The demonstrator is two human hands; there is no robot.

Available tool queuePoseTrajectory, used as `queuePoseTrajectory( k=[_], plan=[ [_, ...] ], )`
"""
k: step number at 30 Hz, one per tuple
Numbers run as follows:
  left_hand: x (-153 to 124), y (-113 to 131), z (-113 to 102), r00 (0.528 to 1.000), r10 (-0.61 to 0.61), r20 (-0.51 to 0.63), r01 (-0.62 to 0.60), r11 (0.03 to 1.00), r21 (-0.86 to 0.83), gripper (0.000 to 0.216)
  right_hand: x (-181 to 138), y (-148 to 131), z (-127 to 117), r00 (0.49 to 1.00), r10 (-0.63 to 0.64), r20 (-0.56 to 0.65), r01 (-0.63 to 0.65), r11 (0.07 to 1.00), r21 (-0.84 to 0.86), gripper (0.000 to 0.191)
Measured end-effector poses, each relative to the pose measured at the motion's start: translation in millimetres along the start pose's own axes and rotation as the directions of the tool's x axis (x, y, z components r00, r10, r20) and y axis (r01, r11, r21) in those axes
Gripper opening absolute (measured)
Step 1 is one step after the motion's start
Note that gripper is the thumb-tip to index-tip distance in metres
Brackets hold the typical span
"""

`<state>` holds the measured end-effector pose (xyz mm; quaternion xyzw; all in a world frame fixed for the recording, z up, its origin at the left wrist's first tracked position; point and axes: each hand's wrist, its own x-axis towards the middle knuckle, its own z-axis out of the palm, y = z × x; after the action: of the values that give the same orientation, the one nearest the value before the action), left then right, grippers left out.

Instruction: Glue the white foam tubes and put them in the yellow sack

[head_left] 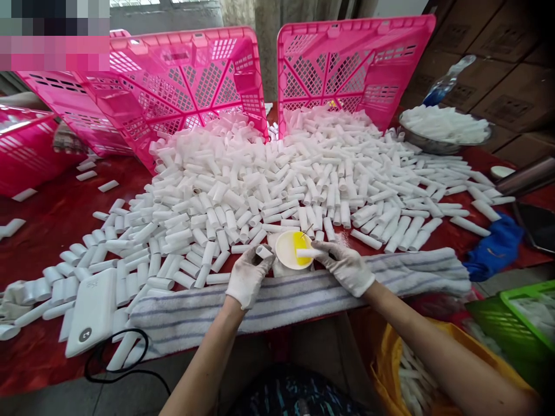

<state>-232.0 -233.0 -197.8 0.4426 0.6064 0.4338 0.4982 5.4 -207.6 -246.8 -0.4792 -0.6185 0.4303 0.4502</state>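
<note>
My left hand (250, 275), in a white glove with greyed fingertips, pinches a short white plastic tube (263, 252), its end facing up and toward me. In a matching glove, my right hand (347, 267) grips a longer, thinner white tube (309, 253) lying level over a small dish. That round, cream-white dish (285, 249) has a bright yellow patch (300, 240) on its right side and a thin metal piece near its upper edge. Both hands are close beside the dish, one on each side. Just behind them spreads a large heap of white tubes (260, 185).
A striped towel (299, 292) lies along the front edge. Two pink crates (355, 34) lean behind the heap. A white power bank (93, 312) with a black cable lies left; a metal bowl (444, 138) of tubes and a blue cloth (496, 245) are right. An orange bag (384, 370) stands below.
</note>
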Motion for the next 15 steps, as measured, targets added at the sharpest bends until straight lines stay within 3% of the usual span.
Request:
queuePoseTrajectory(
  k=[4, 8, 12, 15],
  plan=[
    [-1.7, 3.7, 0.8, 0.999, -0.051, 0.002, 0.051, 0.994, -0.099, 0.039, -2.7, -2.8, 1.4, 0.997, -0.079, -0.024, 0.081, 0.992, 0.099, 0.03],
    [-1.1, 1.8, 1.1, 0.994, -0.112, -0.002, 0.11, 0.983, -0.145, 0.044, -0.7, -9.5, 1.2, 1.0, 0.004, -0.031, -0.004, 1.0, 0.009, 0.033],
    [1.5, -3.0, -1.0, 0.993, -0.115, 0.019, 0.117, 0.971, -0.209, 0.047, 1.4, -14.2, 3.8, 0.996, 0.074, 0.044, -0.08, 0.986, 0.146, 0.026],
    [2.4, -5.9, -2.1, 0.997, -0.075, 0.033, 0.081, 0.954, -0.29, 0.047, -2.4, -22.4, 2.9, 0.986, 0.143, 0.081, -0.155, 0.972, 0.175, 0.032]
  ],
)
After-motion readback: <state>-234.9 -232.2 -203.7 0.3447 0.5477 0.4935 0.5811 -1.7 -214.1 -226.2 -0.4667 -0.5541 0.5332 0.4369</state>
